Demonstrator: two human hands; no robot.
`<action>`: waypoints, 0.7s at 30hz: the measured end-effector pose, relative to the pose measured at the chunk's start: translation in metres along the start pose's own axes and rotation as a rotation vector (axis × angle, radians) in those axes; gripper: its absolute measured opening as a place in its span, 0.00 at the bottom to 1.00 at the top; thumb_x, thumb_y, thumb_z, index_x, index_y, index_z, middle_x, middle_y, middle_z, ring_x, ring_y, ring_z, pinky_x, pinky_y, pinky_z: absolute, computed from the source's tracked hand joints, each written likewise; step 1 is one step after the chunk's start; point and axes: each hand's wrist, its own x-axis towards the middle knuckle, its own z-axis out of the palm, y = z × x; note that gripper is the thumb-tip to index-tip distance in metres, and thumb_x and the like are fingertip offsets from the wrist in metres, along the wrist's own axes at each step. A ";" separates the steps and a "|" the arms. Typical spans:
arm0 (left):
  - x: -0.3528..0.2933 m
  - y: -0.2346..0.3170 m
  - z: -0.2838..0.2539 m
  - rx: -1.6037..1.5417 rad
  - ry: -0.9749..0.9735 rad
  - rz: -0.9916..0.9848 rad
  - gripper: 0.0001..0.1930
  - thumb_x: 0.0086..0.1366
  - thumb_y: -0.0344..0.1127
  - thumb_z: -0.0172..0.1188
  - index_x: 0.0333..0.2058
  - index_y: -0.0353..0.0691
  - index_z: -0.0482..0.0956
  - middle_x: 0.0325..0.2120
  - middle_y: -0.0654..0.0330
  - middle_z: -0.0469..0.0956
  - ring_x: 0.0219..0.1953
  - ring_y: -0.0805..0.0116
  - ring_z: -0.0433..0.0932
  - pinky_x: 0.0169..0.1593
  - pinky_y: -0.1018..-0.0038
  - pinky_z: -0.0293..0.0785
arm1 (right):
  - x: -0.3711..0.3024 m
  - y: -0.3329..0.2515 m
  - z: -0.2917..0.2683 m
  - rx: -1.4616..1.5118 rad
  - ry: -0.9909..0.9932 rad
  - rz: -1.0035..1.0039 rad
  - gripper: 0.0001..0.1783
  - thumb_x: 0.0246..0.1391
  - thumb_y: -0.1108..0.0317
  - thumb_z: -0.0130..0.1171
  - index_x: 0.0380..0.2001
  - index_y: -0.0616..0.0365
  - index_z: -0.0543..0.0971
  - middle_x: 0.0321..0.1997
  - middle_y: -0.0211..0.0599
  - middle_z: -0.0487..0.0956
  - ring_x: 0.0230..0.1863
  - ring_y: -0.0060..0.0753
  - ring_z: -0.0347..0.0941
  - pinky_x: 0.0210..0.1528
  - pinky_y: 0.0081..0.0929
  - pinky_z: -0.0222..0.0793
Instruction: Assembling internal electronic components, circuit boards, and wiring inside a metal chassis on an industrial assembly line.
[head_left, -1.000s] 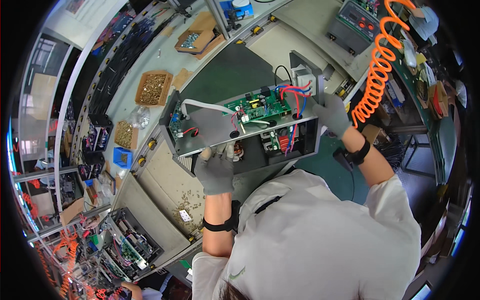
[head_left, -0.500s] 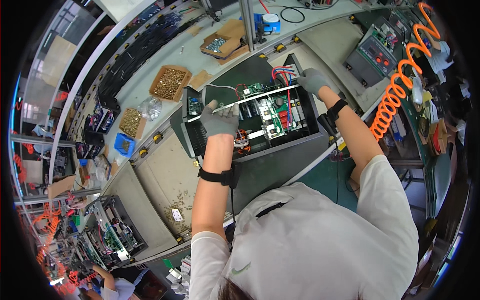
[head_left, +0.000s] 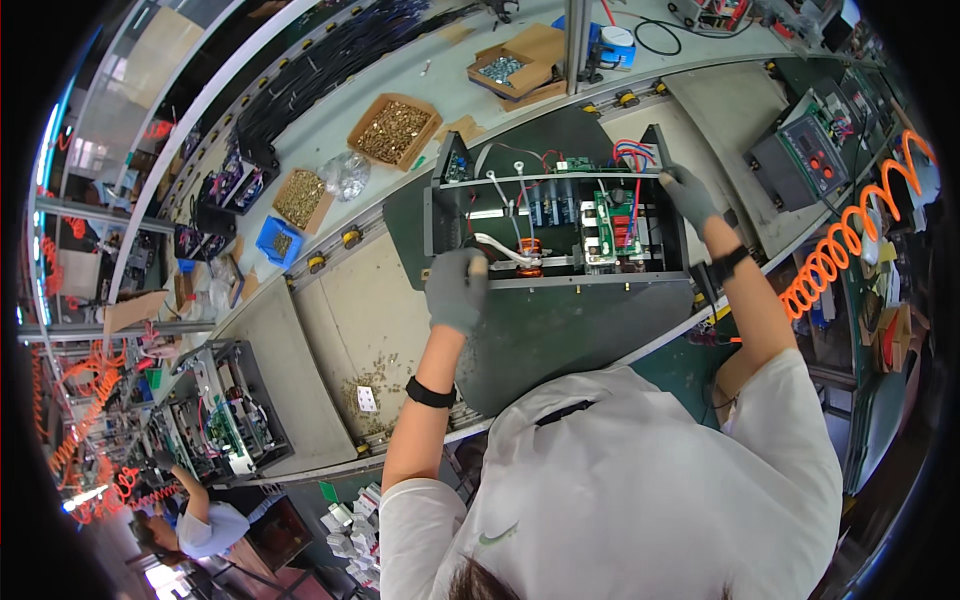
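Observation:
A dark open-topped metal equipment chassis (head_left: 590,278) lies in front of me on a dark green board (head_left: 560,340). Inside it are a green circuit board (head_left: 603,225), a copper-wound coil (head_left: 529,257), white cables with ring lugs (head_left: 496,250), and red and blue wires (head_left: 634,155). My left hand (head_left: 457,290), in a grey glove with a bare fingertip showing, is closed over the chassis's near left corner. At its right end, my gloved right hand (head_left: 690,198) grips the frame by the far corner; some of its fingers are hidden.
Beyond the chassis, a bench holds cardboard boxes of brass-coloured fasteners (head_left: 397,132), a box of silvery screws (head_left: 500,70) and a blue bin (head_left: 280,242). A coiled orange hose (head_left: 850,250) hangs at right, near a control unit (head_left: 805,155). A co-worker (head_left: 205,520) is at lower left.
My left hand has left the far crossbar for the near left corner. The chassis now sits squarer in view, with the white ring-lug cables exposed. My right hand stays at the right end.

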 end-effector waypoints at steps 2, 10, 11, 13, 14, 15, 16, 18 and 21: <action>-0.012 0.012 -0.007 0.118 -0.126 0.095 0.12 0.57 0.41 0.57 0.39 0.44 0.77 0.35 0.58 0.74 0.39 0.58 0.74 0.43 0.63 0.68 | -0.037 0.004 0.012 0.000 0.206 -0.120 0.31 0.55 0.55 0.51 0.59 0.59 0.63 0.54 0.58 0.71 0.56 0.54 0.67 0.58 0.38 0.61; -0.026 0.034 0.020 0.192 -0.251 0.099 0.10 0.51 0.39 0.60 0.33 0.46 0.78 0.31 0.62 0.74 0.40 0.62 0.73 0.42 0.63 0.66 | -0.096 0.031 0.049 -0.300 0.410 -0.084 0.28 0.61 0.60 0.42 0.63 0.54 0.57 0.57 0.56 0.67 0.55 0.60 0.66 0.54 0.46 0.63; -0.031 0.043 0.029 0.187 -0.254 0.069 0.10 0.52 0.40 0.60 0.33 0.47 0.78 0.31 0.62 0.74 0.40 0.63 0.74 0.42 0.64 0.66 | -0.088 0.042 0.048 -0.319 0.503 -0.075 0.24 0.61 0.59 0.43 0.58 0.56 0.64 0.53 0.56 0.71 0.53 0.59 0.68 0.51 0.45 0.64; -0.040 0.065 0.035 0.246 -0.279 0.038 0.11 0.53 0.43 0.60 0.34 0.47 0.77 0.33 0.63 0.75 0.41 0.65 0.73 0.43 0.66 0.66 | -0.076 0.064 0.042 -0.341 0.558 -0.099 0.23 0.61 0.61 0.41 0.58 0.53 0.65 0.52 0.56 0.73 0.52 0.59 0.69 0.51 0.44 0.65; -0.043 0.071 0.043 0.238 -0.258 0.061 0.12 0.54 0.44 0.59 0.36 0.47 0.77 0.34 0.63 0.75 0.41 0.66 0.73 0.44 0.66 0.66 | -0.067 0.075 0.035 -0.334 0.538 -0.123 0.23 0.61 0.62 0.41 0.59 0.53 0.64 0.53 0.55 0.72 0.53 0.57 0.68 0.52 0.43 0.65; -0.044 0.075 0.052 0.229 -0.238 0.089 0.14 0.55 0.46 0.59 0.37 0.47 0.76 0.35 0.63 0.75 0.41 0.66 0.73 0.44 0.67 0.66 | -0.060 0.080 0.031 -0.327 0.521 -0.145 0.23 0.61 0.62 0.41 0.59 0.53 0.64 0.54 0.54 0.71 0.54 0.56 0.68 0.52 0.41 0.65; -0.043 0.077 0.060 0.232 -0.233 0.062 0.14 0.55 0.46 0.59 0.37 0.47 0.76 0.35 0.63 0.75 0.41 0.66 0.73 0.44 0.67 0.66 | -0.053 0.080 0.031 -0.329 0.501 -0.163 0.23 0.61 0.62 0.41 0.59 0.53 0.64 0.54 0.54 0.71 0.54 0.56 0.68 0.52 0.41 0.65; -0.042 0.082 0.062 0.185 -0.228 0.086 0.14 0.56 0.44 0.58 0.40 0.47 0.75 0.38 0.63 0.75 0.43 0.66 0.72 0.46 0.66 0.64 | -0.052 0.075 0.028 -0.351 0.454 -0.089 0.24 0.61 0.62 0.40 0.61 0.52 0.63 0.57 0.51 0.70 0.57 0.53 0.66 0.55 0.38 0.63; -0.048 0.080 0.048 0.059 -0.192 0.129 0.16 0.57 0.43 0.57 0.44 0.48 0.74 0.41 0.63 0.73 0.48 0.64 0.70 0.48 0.65 0.63 | -0.054 0.066 0.023 -0.346 0.419 -0.026 0.24 0.62 0.64 0.38 0.61 0.51 0.63 0.60 0.47 0.67 0.61 0.49 0.63 0.58 0.37 0.61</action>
